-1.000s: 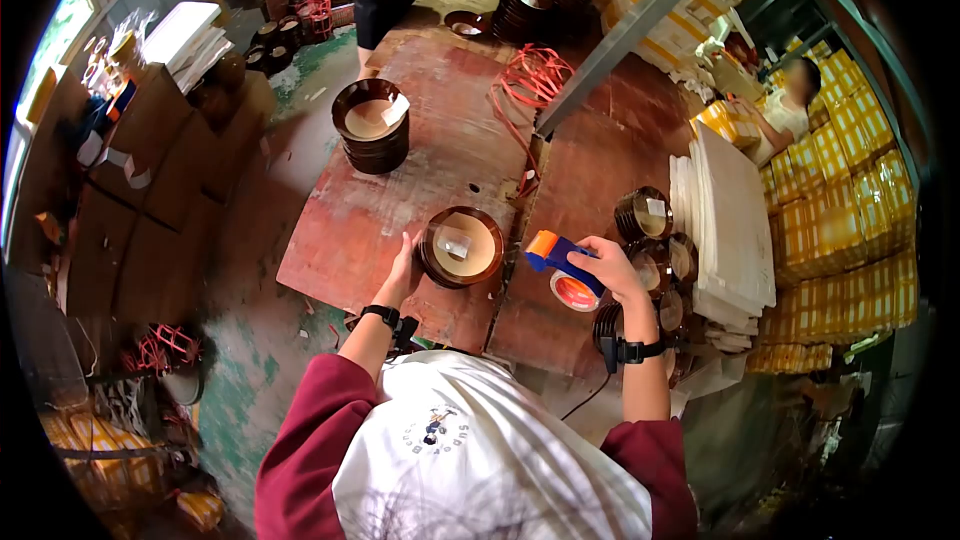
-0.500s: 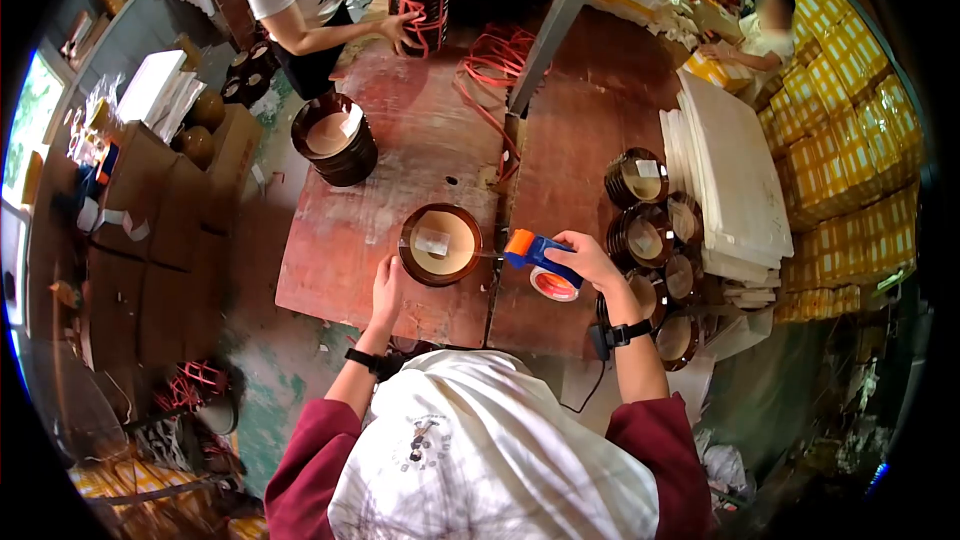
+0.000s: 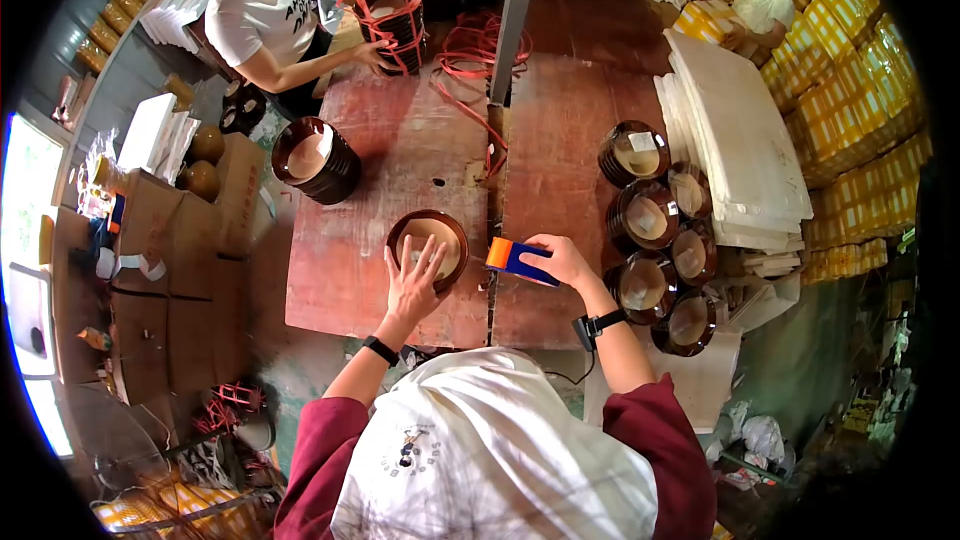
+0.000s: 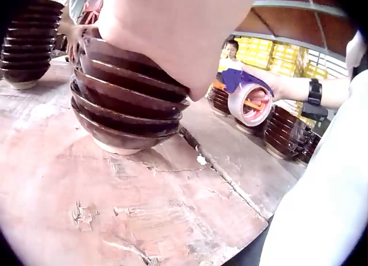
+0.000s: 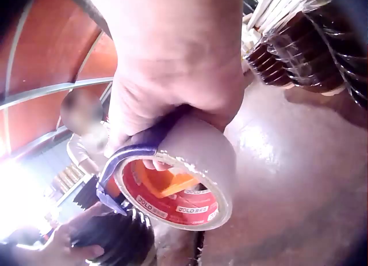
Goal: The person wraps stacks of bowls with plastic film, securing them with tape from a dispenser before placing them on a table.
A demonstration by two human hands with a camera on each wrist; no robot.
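Observation:
A stack of dark brown glazed bowls [image 4: 123, 113] stands upright on the table in front of me. My left hand [image 3: 414, 287] lies over the near part of the top bowl [image 3: 459, 249], its fingers straight and spread across the pale inside. That hand hides part of the bowl's inside. Just right of the stack, my right hand [image 3: 560, 260] grips a blue and orange tape dispenser [image 3: 522, 262], with the orange end towards the bowls. Its roll of tape [image 5: 213, 142] hangs below the hand, with a red printed core in the right wrist view.
Another bowl stack [image 3: 335, 175] stands at the table's left edge. Several wrapped stacks [image 3: 640, 225] fill the right side beside white foam sheets [image 3: 735, 130]. Red strapping [image 3: 480, 45] lies near a metal post [image 3: 512, 25]. Across the table, a person [image 3: 262, 25] handles a red-strapped stack [image 3: 392, 25].
My left hand has moved from the stack's left side onto its top. The tape dispenser has shifted slightly left in view. The other person has brought a red-strapped stack to the table's far left.

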